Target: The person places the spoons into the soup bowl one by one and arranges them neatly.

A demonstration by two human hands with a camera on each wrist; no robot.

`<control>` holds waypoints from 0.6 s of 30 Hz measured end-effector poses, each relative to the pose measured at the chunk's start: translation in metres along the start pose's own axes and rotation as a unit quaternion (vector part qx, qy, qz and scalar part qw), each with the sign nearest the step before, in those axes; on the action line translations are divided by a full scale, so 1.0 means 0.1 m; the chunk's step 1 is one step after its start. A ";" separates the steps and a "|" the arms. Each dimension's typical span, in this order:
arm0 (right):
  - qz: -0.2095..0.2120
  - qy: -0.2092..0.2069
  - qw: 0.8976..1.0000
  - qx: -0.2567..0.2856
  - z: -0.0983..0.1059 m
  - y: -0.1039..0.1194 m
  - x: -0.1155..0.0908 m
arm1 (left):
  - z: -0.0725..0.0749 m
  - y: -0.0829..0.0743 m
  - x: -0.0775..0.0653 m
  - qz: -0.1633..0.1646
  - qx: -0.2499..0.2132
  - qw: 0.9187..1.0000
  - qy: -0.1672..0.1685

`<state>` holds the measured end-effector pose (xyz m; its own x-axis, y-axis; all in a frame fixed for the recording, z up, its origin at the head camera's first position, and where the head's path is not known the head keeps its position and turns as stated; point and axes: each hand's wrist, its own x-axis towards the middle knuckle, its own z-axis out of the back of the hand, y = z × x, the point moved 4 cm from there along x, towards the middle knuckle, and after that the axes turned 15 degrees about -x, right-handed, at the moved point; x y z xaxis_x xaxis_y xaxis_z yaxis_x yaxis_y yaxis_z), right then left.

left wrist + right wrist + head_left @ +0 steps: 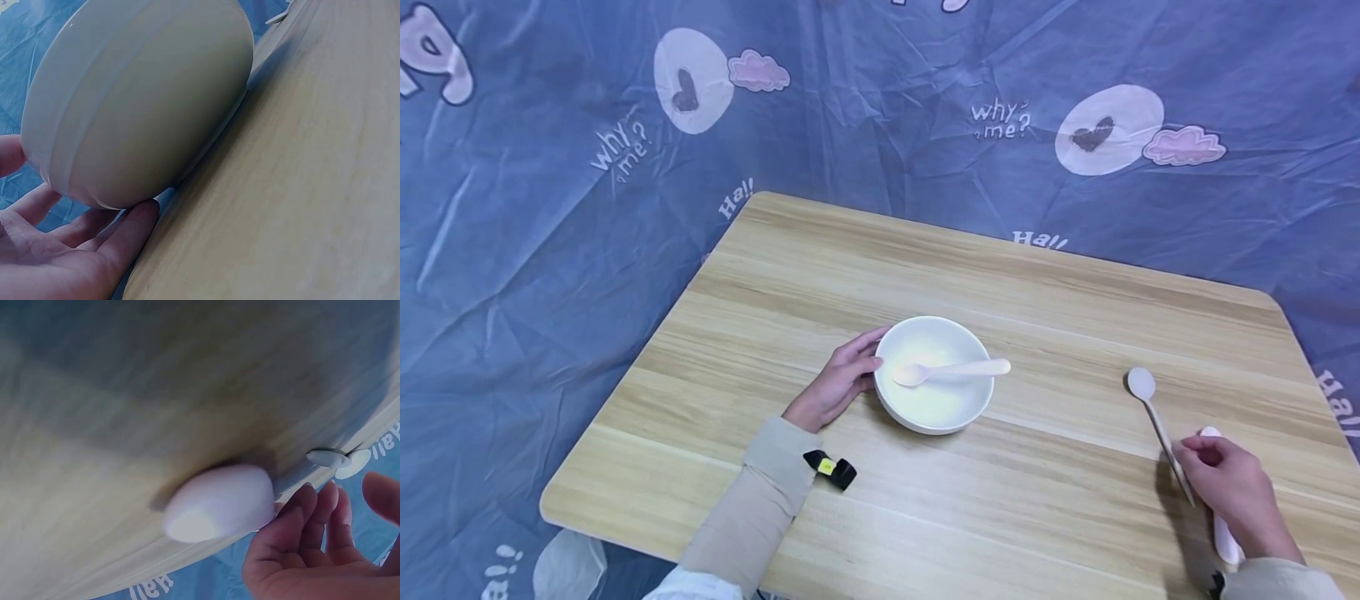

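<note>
A white bowl (934,417) stands on the wooden table, a pale spoon (958,370) lying across it with its handle over the right rim. My left hand (838,379) holds the bowl at its left side. In the left wrist view the thumb is at the rim and the fingers (134,228) lie against the outer wall. At the right, my right hand (1232,479) hovers over a pale pinkish utensil (1227,542), hiding its middle. A long thin-handled spoon (1141,384) lies just left of that hand. In the right wrist view, thumb and loosely bent fingers (287,534) stand apart.
The light wooden table (700,400) has rounded corners. Blue printed cloth (880,133) hangs behind it and along its left side. A black strap with a yellow tag (826,467) is at the left wrist.
</note>
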<state>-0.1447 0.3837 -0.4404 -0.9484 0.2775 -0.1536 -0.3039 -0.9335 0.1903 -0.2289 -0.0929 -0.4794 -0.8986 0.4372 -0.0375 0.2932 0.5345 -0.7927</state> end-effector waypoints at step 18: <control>0.030 0.006 0.999 -0.038 -0.08 0.03 0.04 | 0.01 0.01 0.00 -0.002 -0.001 1.000 0.004</control>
<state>-0.1487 0.3805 -0.4483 -0.9635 0.2181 -0.1554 -0.2381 -0.9632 0.1245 -0.2293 -0.0930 -0.4813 -0.8970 0.4409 -0.0305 0.2908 0.5367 -0.7921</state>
